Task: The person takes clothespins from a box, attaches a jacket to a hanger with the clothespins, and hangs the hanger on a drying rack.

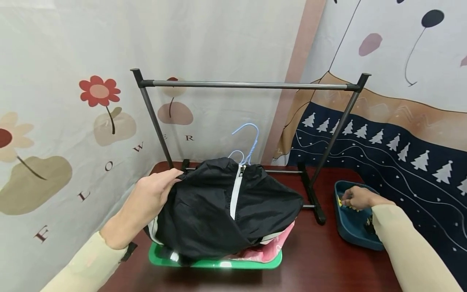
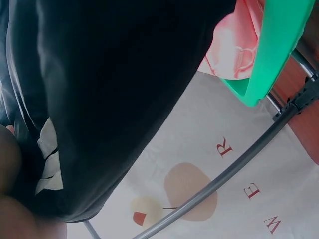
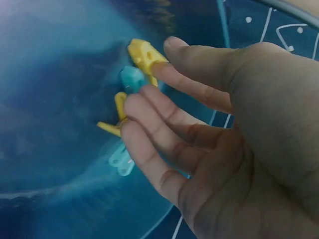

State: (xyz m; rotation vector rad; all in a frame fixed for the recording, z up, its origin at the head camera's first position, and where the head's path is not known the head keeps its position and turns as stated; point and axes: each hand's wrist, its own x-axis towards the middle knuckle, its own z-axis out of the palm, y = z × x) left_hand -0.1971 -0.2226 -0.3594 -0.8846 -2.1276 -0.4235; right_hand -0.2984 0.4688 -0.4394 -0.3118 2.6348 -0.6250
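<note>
A black jacket (image 1: 204, 207) with a white zip strip hangs over a light blue hanger (image 1: 254, 142), whose hook rises above the collar. My left hand (image 1: 155, 190) pinches the jacket at its left shoulder. In the left wrist view the dark cloth (image 2: 124, 89) covers much of the picture, and only part of the hand shows at the lower left. My right hand (image 1: 363, 198) reaches into a blue tray (image 1: 343, 231). Its fingers are spread from the thumb, with fingertips at a yellow clothes peg (image 3: 144, 56) and a teal clothes peg (image 3: 132, 78); nothing is gripped.
Below the jacket, a green basket (image 1: 215, 264) holds pink cloth (image 1: 268, 250) on the dark red table (image 1: 310, 263). Behind stands a metal clothes rack (image 1: 248, 85) with black feet. More pegs (image 3: 119, 162) lie in the tray. Printed curtains (image 1: 219, 40) back the table.
</note>
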